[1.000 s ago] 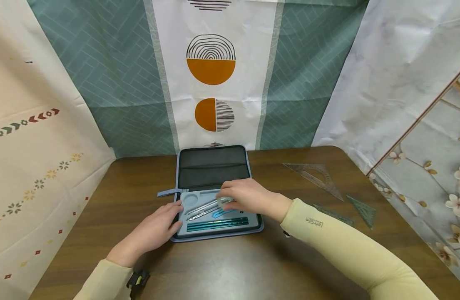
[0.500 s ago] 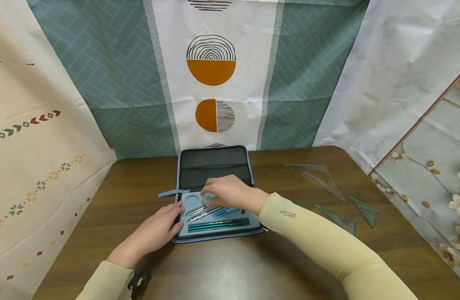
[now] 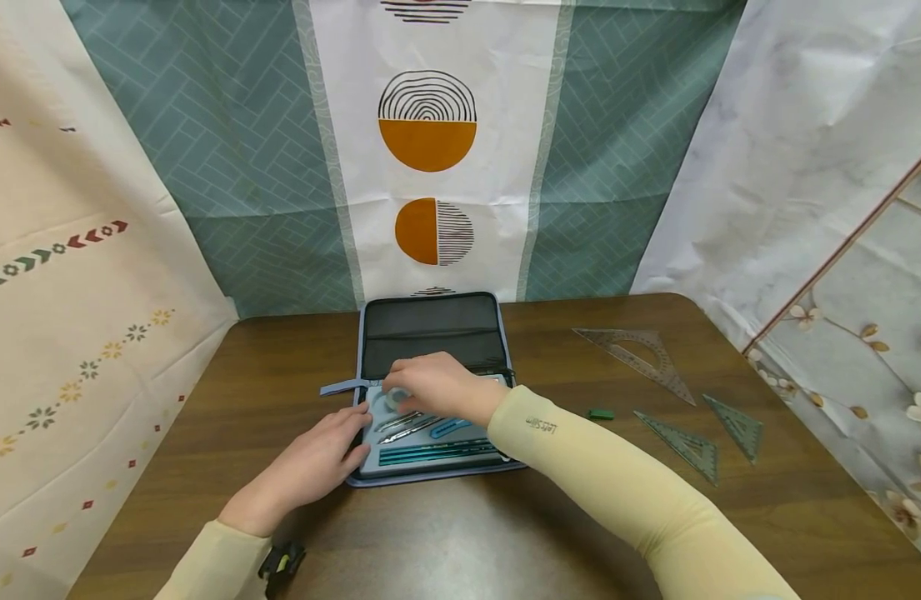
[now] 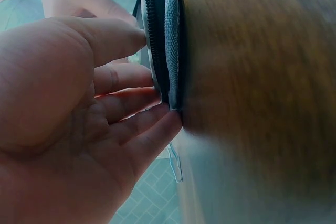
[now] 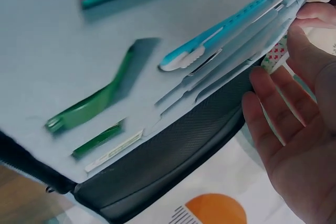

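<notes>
A zip case (image 3: 433, 321) lies unfolded on the table, its pale blue tray (image 5: 115, 30) towards the person. The right hand (image 3: 434, 387) pinches a small pale round roll (image 3: 397, 398) over the round hollow at the tray's upper left. Its finer details are hidden by the fingers. On the tray's left edge rests the left hand (image 3: 327, 450), fingers extended; in the left wrist view its fingertips touch the zip edge (image 4: 172, 35). Below the right hand lie metal compasses (image 3: 409, 428), a blue craft knife (image 5: 220, 30) and dark green pencils (image 3: 437, 452).
To the right on the brown table (image 3: 565, 517) lie a clear set square (image 3: 673, 379), two green set squares (image 3: 681, 446) and a small green block (image 3: 600, 413). Small green pieces (image 5: 92, 111) sit in the tray's right part. A strap (image 3: 342, 387) sticks out left.
My right hand has moved left across the tray with the roll, from above the compasses to the round hollow. The green block on the table has come into view. The left hand stays put.
</notes>
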`<state>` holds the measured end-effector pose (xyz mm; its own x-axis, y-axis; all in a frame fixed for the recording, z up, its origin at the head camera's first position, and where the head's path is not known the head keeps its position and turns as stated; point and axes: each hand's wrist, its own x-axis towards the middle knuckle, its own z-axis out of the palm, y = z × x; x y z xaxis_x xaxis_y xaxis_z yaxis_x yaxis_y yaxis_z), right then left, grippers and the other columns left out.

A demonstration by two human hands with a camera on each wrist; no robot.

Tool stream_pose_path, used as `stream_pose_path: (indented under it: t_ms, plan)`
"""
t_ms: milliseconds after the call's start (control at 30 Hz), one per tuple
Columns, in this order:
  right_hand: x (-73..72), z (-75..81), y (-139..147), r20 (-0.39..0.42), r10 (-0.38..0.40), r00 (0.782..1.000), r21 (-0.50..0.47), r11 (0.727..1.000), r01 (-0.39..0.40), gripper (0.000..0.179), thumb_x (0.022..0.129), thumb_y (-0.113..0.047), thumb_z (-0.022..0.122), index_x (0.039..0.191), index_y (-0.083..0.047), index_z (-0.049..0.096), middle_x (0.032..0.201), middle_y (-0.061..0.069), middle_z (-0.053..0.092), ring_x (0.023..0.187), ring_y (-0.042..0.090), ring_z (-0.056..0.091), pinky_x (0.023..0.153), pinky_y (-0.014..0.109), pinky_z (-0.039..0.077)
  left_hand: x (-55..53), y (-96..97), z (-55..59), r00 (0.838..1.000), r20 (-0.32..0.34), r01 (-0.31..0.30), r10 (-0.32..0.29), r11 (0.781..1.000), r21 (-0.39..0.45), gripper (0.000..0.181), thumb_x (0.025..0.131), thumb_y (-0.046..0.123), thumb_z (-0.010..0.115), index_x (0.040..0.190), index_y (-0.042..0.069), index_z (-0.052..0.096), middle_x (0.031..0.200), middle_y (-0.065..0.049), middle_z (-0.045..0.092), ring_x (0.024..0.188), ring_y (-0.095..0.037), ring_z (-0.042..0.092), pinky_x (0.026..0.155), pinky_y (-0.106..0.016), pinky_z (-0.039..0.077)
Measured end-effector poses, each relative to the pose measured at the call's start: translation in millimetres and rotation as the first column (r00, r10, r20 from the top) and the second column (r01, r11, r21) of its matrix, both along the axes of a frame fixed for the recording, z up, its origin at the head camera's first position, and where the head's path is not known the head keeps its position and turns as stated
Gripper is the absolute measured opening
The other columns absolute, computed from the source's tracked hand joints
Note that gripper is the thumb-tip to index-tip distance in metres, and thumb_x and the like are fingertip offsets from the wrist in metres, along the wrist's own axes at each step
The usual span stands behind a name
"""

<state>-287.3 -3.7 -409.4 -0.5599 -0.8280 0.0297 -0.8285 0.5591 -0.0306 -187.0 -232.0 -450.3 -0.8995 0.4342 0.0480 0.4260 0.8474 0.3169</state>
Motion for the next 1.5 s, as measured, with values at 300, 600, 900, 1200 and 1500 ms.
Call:
stream_pose_path:
  t_ms: [300, 600, 900, 1200, 1500]
  plan:
    - [-3.8, -0.6, -16, 0.019, 0.013, 1.0, -0.029, 0.999, -0.012, 0.043, 0.101, -0.033, 0.084, 0.142, -0.02, 0.076, 0.139, -0.005, 0.073, 0.122, 0.011, 0.071, 0.105, 0.033, 0.056, 1.2, -2.3, 2.6, 1.0, 0.001, -0.01, 0.01, 1.0, -0.007, 0.048, 0.109, 0.022, 0.073, 0.148, -0.004, 0.063, 0.165, -0.026, 0.05, 0.15, -0.046, 0.051, 0.115, -0.063, 0.048]
    - [-4.1, -5.6, -23, 0.008, -0.009, 1.0, 0.015, 1.0, 0.009, 0.043, 0.099, -0.036, 0.085, 0.14, -0.024, 0.078, 0.136, -0.008, 0.075, 0.122, 0.011, 0.071, 0.115, 0.041, 0.048, 2.0, -1.1, 1.6, 1.0, -0.018, 0.024, -0.024, 1.0, 0.007, 0.045, 0.11, 0.019, 0.071, 0.147, -0.006, 0.063, 0.163, -0.026, 0.052, 0.148, -0.046, 0.053, 0.114, -0.063, 0.049]
    - [-8.4, -8.2, -25, 0.048, -0.019, 0.999, 0.004, 1.0, 0.019, 0.043, 0.098, -0.033, 0.086, 0.14, -0.025, 0.078, 0.141, -0.007, 0.073, 0.127, 0.012, 0.069, 0.118, 0.045, 0.047, 1.5, -0.6, 1.4, 1.0, 0.0, 0.013, -0.013, 1.0, 0.008, 0.046, 0.109, 0.019, 0.071, 0.148, -0.005, 0.063, 0.164, -0.026, 0.051, 0.148, -0.046, 0.052, 0.115, -0.064, 0.048]
    - [-10.5, -9.1, -25, 0.086, 0.005, 0.996, -0.008, 1.0, -0.004, 0.041, 0.099, -0.031, 0.086, 0.138, -0.024, 0.078, 0.139, -0.005, 0.071, 0.124, 0.012, 0.069, 0.108, 0.035, 0.055, 2.2, -1.0, 1.1, 1.0, -0.007, 0.009, -0.009, 1.0, 0.01, 0.046, 0.11, 0.019, 0.071, 0.148, -0.005, 0.063, 0.164, -0.026, 0.051, 0.149, -0.047, 0.052, 0.115, -0.065, 0.047]
    - [-10.7, -10.5, -23, 0.091, 0.006, 0.996, -0.016, 1.0, -0.004, 0.041, 0.099, -0.032, 0.085, 0.139, -0.024, 0.078, 0.136, -0.005, 0.071, 0.12, 0.011, 0.07, 0.1, 0.029, 0.057, 1.3, -1.2, -0.2, 1.0, -0.006, 0.008, -0.008, 1.0, 0.005, 0.046, 0.11, 0.02, 0.07, 0.148, -0.005, 0.062, 0.164, -0.025, 0.051, 0.149, -0.046, 0.051, 0.115, -0.064, 0.048]
